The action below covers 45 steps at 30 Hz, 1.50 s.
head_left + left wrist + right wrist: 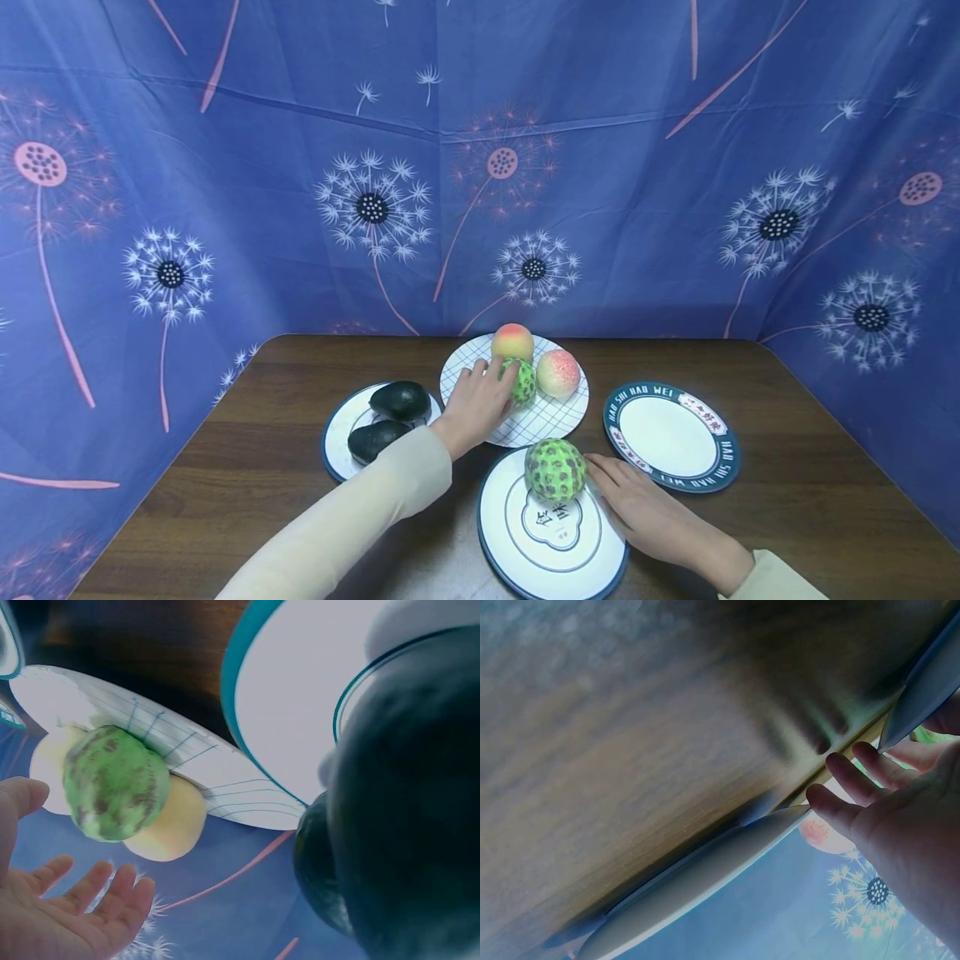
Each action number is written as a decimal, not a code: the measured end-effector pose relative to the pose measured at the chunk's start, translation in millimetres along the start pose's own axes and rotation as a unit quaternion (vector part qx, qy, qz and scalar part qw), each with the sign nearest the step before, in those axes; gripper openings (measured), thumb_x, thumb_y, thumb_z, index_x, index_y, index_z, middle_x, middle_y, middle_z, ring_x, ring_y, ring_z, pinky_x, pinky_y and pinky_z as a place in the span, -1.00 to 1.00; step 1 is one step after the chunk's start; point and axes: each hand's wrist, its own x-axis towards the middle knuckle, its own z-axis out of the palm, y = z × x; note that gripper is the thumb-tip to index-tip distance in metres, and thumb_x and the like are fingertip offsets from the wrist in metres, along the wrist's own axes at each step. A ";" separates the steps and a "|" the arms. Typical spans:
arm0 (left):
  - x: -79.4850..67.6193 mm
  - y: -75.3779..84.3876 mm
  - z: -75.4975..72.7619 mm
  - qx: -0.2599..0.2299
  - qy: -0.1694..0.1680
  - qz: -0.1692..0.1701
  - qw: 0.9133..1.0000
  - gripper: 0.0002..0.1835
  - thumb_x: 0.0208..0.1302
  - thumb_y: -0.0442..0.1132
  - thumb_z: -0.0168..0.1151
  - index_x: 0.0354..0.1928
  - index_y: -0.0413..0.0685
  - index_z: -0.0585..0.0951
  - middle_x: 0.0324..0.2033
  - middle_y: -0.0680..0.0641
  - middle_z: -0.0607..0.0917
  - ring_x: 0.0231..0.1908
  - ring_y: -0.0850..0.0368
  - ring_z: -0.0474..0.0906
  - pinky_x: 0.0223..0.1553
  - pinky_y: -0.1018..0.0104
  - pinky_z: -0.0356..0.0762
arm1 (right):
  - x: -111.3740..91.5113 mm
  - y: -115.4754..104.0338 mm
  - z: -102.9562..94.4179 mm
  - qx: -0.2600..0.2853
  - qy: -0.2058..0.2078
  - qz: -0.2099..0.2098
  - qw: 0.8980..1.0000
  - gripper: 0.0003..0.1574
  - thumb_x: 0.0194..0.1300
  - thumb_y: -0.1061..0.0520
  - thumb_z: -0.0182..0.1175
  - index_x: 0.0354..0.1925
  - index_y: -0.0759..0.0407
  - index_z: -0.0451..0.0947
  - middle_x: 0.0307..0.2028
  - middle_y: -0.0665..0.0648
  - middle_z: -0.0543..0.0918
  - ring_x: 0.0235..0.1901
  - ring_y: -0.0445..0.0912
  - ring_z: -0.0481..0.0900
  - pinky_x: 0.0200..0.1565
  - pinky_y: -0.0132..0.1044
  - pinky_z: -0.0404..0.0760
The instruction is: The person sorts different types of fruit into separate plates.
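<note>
My left hand (476, 398) reaches over the white grid-patterned plate (525, 429), fingers spread at a green dark-spotted round fruit (525, 382). In the left wrist view, a gap shows between the loosely bent fingers and this green fruit (116, 784). Two peaches, one behind (513, 342) and one to the right (558, 373), share that plate. Nearer the front, a second green spotted fruit (555, 470) sits on a white blue-rimmed plate (555, 558). My right hand (645, 512) lies along this plate's right rim, fingers extended, holding nothing.
Two dark green avocado-like fruits (401, 401) lie on a blue-rimmed plate (333, 454) under my left forearm. A bare plate with a lettered teal rim (667, 437) is right of my right hand. A blue dandelion-print cloth (600, 192) hangs behind the wooden table (225, 467).
</note>
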 end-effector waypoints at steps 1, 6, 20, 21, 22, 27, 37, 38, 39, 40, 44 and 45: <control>1.4 -0.5 1.5 0.003 0.000 -0.002 1.000 -0.37 0.18 0.05 0.16 0.25 0.04 0.22 0.09 -0.09 0.43 -0.06 -0.01 0.44 -0.16 0.15 0.51 | 0.0 0.1 0.0 0.001 0.000 0.000 1.000 -0.37 0.30 -0.01 0.00 0.29 0.15 0.22 0.26 0.13 0.32 0.26 0.06 0.26 0.20 0.04 0.31; 7.2 -1.4 7.3 0.010 0.002 -0.010 1.000 -0.39 0.20 0.08 0.13 0.22 0.04 0.24 0.09 -0.09 0.42 -0.08 -0.02 0.45 -0.20 0.16 0.51 | -0.2 0.2 0.0 0.004 -0.001 0.003 1.000 -0.38 0.31 -0.01 -0.01 0.29 0.14 0.22 0.26 0.13 0.32 0.26 0.05 0.26 0.20 0.04 0.31; 17.8 -4.1 21.8 -0.003 -0.038 -0.031 0.999 -0.33 0.22 0.17 0.06 0.29 0.07 0.16 0.19 -0.12 0.32 -0.01 -0.05 0.41 -0.14 0.13 0.50 | 0.0 0.0 -0.8 0.002 0.001 0.000 1.000 -0.37 0.30 -0.02 -0.01 0.29 0.13 0.22 0.26 0.12 0.31 0.27 0.05 0.25 0.20 0.03 0.31; 18.2 -4.1 23.4 -0.002 -0.042 -0.033 0.999 -0.31 0.21 0.18 0.06 0.30 0.07 0.15 0.20 -0.12 0.31 0.00 -0.05 0.40 -0.13 0.12 0.50 | 0.2 -0.1 -0.8 0.003 0.000 0.001 1.000 -0.37 0.30 -0.03 -0.01 0.29 0.13 0.22 0.26 0.12 0.31 0.27 0.05 0.25 0.20 0.03 0.31; 18.7 -4.1 25.1 -0.002 -0.044 -0.035 0.998 -0.30 0.20 0.19 0.06 0.30 0.08 0.14 0.21 -0.13 0.30 0.01 -0.06 0.40 -0.13 0.12 0.50 | 0.4 -0.2 -0.7 0.004 -0.002 0.002 1.000 -0.37 0.30 -0.03 -0.01 0.29 0.13 0.22 0.26 0.12 0.31 0.27 0.05 0.25 0.20 0.03 0.31; 20.7 -2.4 32.0 -0.015 -0.056 -0.042 0.997 -0.23 0.17 0.21 0.09 0.33 0.10 0.08 0.22 -0.13 0.28 0.03 -0.06 0.39 -0.10 0.11 0.49 | 0.1 -0.7 -0.1 0.005 -0.006 0.007 1.000 -0.37 0.31 -0.03 -0.02 0.29 0.13 0.21 0.27 0.12 0.31 0.27 0.05 0.24 0.21 0.03 0.30; 22.3 1.5 34.9 -0.034 -0.054 -0.037 0.997 -0.25 0.17 0.14 0.14 0.34 0.19 0.08 0.20 -0.15 0.30 0.01 -0.05 0.41 -0.13 0.11 0.50 | 0.2 -0.5 -0.4 0.004 -0.001 0.006 1.000 -0.37 0.31 -0.03 -0.01 0.29 0.13 0.22 0.26 0.12 0.31 0.27 0.06 0.25 0.20 0.05 0.31; 22.0 1.8 34.5 -0.034 -0.054 -0.036 0.997 -0.25 0.17 0.13 0.14 0.34 0.19 0.08 0.19 -0.16 0.30 0.00 -0.05 0.42 -0.13 0.12 0.50 | 0.2 -0.4 -0.2 0.004 0.000 0.005 1.000 -0.37 0.31 -0.03 -0.01 0.29 0.13 0.22 0.26 0.12 0.31 0.27 0.06 0.25 0.20 0.05 0.31; 21.7 1.9 34.1 -0.034 -0.054 -0.036 0.997 -0.25 0.17 0.13 0.15 0.34 0.18 0.09 0.19 -0.16 0.30 0.00 -0.05 0.42 -0.14 0.12 0.50 | 0.3 -0.3 0.0 0.004 0.001 0.004 1.000 -0.37 0.31 -0.03 -0.01 0.29 0.13 0.22 0.26 0.12 0.31 0.27 0.06 0.25 0.20 0.05 0.31; 21.5 2.0 34.0 -0.034 -0.053 -0.036 0.997 -0.25 0.17 0.12 0.15 0.34 0.18 0.09 0.19 -0.16 0.31 0.00 -0.05 0.42 -0.14 0.12 0.50 | 0.4 -0.2 0.2 0.003 0.002 0.004 1.000 -0.37 0.31 -0.03 -0.01 0.29 0.13 0.22 0.26 0.12 0.31 0.27 0.06 0.25 0.19 0.05 0.31; 21.5 2.1 34.4 -0.032 -0.054 -0.038 0.997 -0.25 0.17 0.12 0.15 0.34 0.17 0.09 0.18 -0.17 0.32 0.00 -0.06 0.43 -0.13 0.11 0.51 | 0.5 -0.2 0.8 0.004 0.003 0.004 1.000 -0.37 0.31 -0.03 -0.02 0.29 0.13 0.22 0.26 0.11 0.32 0.27 0.05 0.25 0.19 0.05 0.32; 21.7 2.1 34.7 -0.032 -0.055 -0.038 0.997 -0.25 0.17 0.12 0.15 0.34 0.17 0.09 0.19 -0.17 0.32 0.00 -0.06 0.43 -0.12 0.10 0.51 | 0.5 -0.2 0.9 0.005 0.004 0.004 1.000 -0.37 0.31 -0.03 -0.02 0.29 0.13 0.22 0.26 0.11 0.32 0.27 0.05 0.25 0.19 0.05 0.31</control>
